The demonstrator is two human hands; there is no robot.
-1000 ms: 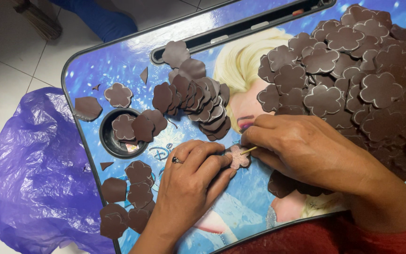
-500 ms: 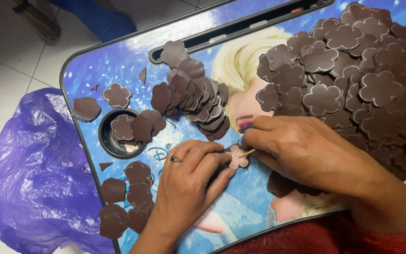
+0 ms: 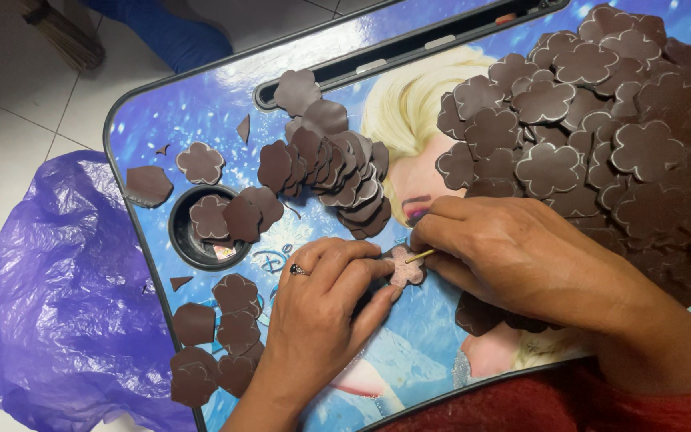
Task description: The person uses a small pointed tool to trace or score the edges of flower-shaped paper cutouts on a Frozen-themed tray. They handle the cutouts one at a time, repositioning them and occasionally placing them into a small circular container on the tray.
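Note:
My left hand [image 3: 325, 308], with a ring on one finger, presses down on a small pinkish flower-shaped piece [image 3: 404, 269] lying on the blue printed lap tray [image 3: 217, 120]. My right hand [image 3: 521, 260] grips a thin pale stick [image 3: 420, 256] whose tip touches that piece. A big heap of dark brown flower-shaped cutouts [image 3: 593, 120] lies just behind my right hand. A smaller fanned row of brown pieces [image 3: 333, 168] sits beyond my left hand.
A round black cup recess [image 3: 189, 248] in the tray holds brown cutouts. More brown pieces [image 3: 217, 344] lie at the tray's left edge. A purple plastic bag [image 3: 49, 296] is on the white tile floor to the left. A black slot [image 3: 409, 52] runs along the tray's far side.

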